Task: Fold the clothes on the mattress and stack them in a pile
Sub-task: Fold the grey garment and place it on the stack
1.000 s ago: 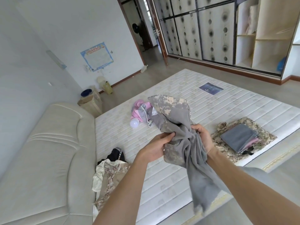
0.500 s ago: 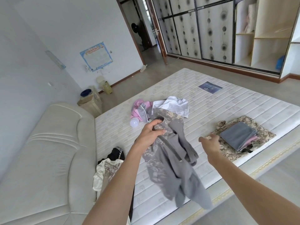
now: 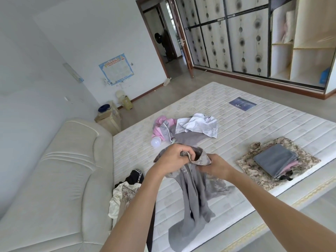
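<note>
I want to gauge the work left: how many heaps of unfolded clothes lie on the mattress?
2: the pink, grey and white heap mid-mattress, and the black and cream heap by the headboard. Garments within each may be hidden.

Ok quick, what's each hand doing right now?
Left hand: fingers curled, gripping the gray camouflage jacket at its collar.
Right hand: holding the same jacket.

One mattress carries one folded pile at 3 o'clock, two loose heaps, one bulb.
</note>
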